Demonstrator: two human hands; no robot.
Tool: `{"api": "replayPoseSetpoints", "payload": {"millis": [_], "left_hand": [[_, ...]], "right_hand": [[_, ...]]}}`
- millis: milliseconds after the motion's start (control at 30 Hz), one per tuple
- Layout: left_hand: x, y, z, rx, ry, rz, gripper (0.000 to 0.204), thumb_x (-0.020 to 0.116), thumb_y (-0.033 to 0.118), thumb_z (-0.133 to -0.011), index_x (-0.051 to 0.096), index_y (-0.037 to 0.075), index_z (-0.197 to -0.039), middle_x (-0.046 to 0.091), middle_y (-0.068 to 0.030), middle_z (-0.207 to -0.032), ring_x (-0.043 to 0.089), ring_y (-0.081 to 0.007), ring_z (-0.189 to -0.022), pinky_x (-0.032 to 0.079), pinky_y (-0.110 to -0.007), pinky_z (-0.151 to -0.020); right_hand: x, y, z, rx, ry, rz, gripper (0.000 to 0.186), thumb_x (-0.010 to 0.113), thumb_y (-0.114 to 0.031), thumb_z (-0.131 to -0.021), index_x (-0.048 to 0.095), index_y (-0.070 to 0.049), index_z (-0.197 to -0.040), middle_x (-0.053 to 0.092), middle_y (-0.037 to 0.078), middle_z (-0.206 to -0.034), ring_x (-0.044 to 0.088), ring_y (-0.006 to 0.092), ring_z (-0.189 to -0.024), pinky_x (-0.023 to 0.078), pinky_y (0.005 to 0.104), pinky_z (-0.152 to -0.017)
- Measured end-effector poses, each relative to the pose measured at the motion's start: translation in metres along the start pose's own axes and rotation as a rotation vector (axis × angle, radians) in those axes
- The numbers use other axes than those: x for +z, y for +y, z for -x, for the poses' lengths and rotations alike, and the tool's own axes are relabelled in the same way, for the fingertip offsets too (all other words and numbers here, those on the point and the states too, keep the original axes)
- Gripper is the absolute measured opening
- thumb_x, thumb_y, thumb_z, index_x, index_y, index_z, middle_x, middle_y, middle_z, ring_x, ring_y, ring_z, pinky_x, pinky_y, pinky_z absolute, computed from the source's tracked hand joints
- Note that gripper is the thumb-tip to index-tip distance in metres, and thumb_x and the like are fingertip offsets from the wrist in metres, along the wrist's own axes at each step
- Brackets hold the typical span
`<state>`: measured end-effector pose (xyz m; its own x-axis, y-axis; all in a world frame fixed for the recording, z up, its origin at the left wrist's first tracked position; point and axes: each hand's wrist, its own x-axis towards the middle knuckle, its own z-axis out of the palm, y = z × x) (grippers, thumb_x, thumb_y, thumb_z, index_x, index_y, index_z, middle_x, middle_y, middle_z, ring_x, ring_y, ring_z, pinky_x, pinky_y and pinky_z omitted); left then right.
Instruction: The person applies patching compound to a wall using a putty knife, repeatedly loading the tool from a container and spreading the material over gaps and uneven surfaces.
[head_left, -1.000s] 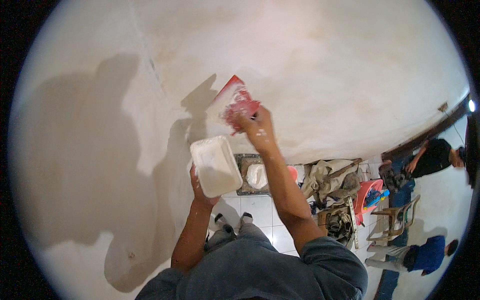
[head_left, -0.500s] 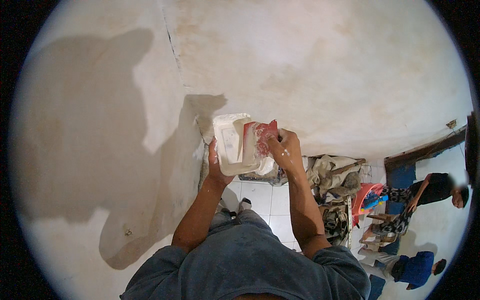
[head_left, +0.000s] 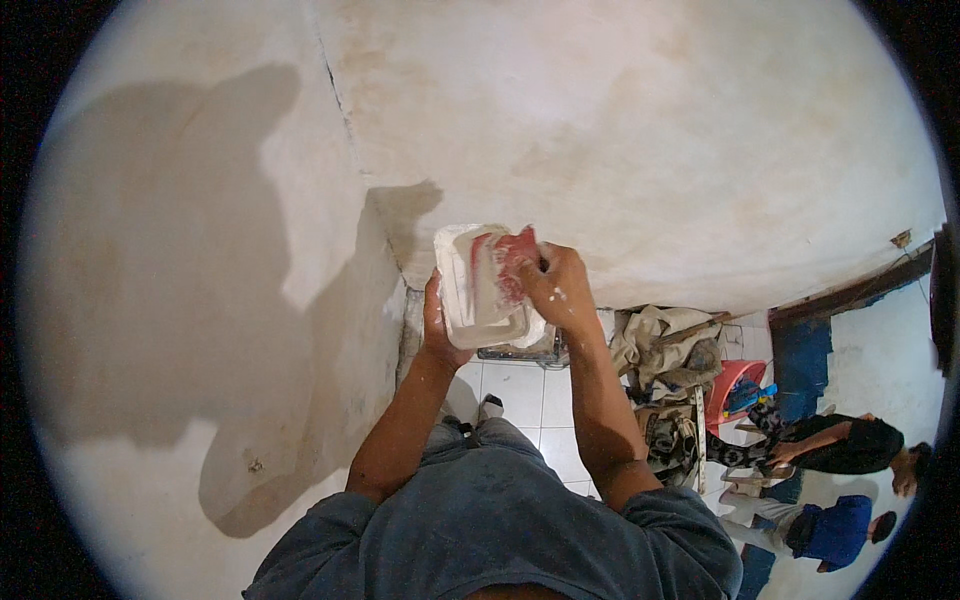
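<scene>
My left hand [head_left: 440, 325] is closed round the left and near side of a white plastic tub [head_left: 455, 325], whose rim is caked with pale filler. A red putty scraper [head_left: 520, 262], flat and smeared with the same filler, is pinched in my right hand [head_left: 558, 285]. Its blade reaches over the tub's opening and is slightly blurred; whether it touches the inside I cannot tell. White specks of filler stick to the back of my right hand.
Pale walls meet at a cracked corner [head_left: 335, 90] ahead. To the right lie crumpled cloth sacks [head_left: 655, 345] and a red basin [head_left: 735, 390] on white floor tiles [head_left: 515, 390]. Two people are at the right, one in black [head_left: 850, 445], one in blue [head_left: 840, 530].
The scraper has shifted left and a little away from me, further over the tub. The tub has moved slightly right. At the right, the person in black has bent nearer the other person.
</scene>
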<state>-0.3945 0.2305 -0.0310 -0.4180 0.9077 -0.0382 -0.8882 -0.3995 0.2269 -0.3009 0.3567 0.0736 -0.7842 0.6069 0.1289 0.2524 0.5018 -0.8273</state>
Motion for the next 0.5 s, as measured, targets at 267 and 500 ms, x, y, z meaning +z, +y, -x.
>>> {"api": "replayPoseSetpoints", "payload": {"millis": [267, 500], "left_hand": [[0.01, -0.003, -0.004, 0.005, -0.032, 0.015, 0.064, 0.037, 0.056, -0.094, 0.038, 0.013, -0.141, 0.047, -0.0102, -0.137, 0.047, -0.0272, -0.125, 0.038, -0.045, -0.106], [0.013, -0.004, -0.006, 0.002, 0.015, 0.019, 0.061, 0.039, 0.052, -0.094, 0.043, 0.011, -0.138, 0.051, -0.0106, -0.134, 0.049, -0.0273, -0.123, 0.039, -0.044, -0.105]], "right_hand": [[0.003, 0.004, 0.009, 0.037, 0.05, 0.122, 0.034, 0.056, -0.03, -0.084, 0.063, 0.004, -0.082, 0.062, 0.026, -0.075, 0.061, 0.0425, -0.069, 0.046, 0.0457, -0.065], [-0.005, 0.017, 0.02, 0.118, 0.089, -0.001, 0.029, 0.059, -0.025, -0.082, 0.062, 0.004, -0.081, 0.061, 0.021, -0.069, 0.057, 0.0308, -0.062, 0.045, 0.0411, -0.06]]}}
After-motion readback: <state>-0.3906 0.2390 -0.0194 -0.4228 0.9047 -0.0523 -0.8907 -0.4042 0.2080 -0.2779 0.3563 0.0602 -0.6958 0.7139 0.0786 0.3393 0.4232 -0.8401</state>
